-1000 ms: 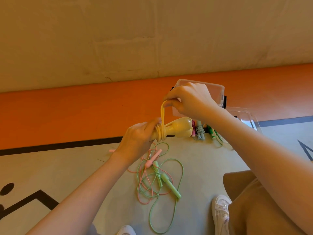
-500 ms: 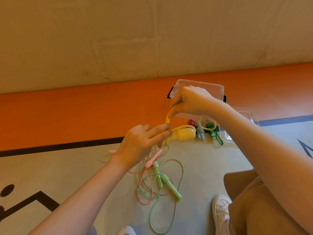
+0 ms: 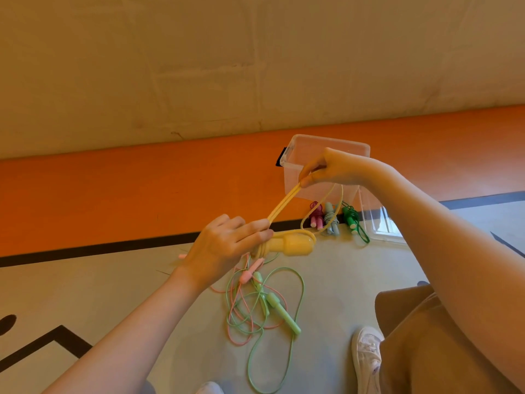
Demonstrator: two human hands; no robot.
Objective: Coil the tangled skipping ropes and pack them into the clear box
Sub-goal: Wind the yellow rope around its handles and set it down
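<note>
My left hand (image 3: 227, 245) grips the yellow skipping rope's handles (image 3: 295, 244), with cord wound round them near my fingers. My right hand (image 3: 329, 169) pinches the yellow cord (image 3: 284, 201) and holds it taut, up and to the right of the handles; a slack loop hangs below it. On the floor beneath lie a green rope (image 3: 279, 308) and a pink rope (image 3: 247, 275), tangled together. The clear box (image 3: 292, 177) stands against the orange wall band behind my right hand. Three coiled ropes, pink (image 3: 316, 216), grey-blue (image 3: 331, 220) and dark green (image 3: 352, 220), lie in front of it.
The box's clear lid (image 3: 383, 223) lies on the floor right of the coiled ropes. My white shoe (image 3: 366, 356) and brown-clad knee (image 3: 426, 336) are at the lower right. Black lines mark the grey floor (image 3: 113, 294).
My right hand has pulled the yellow cord away from the handles, up and to the right, so it now runs taut. My left hand has kept hold of the handles.
</note>
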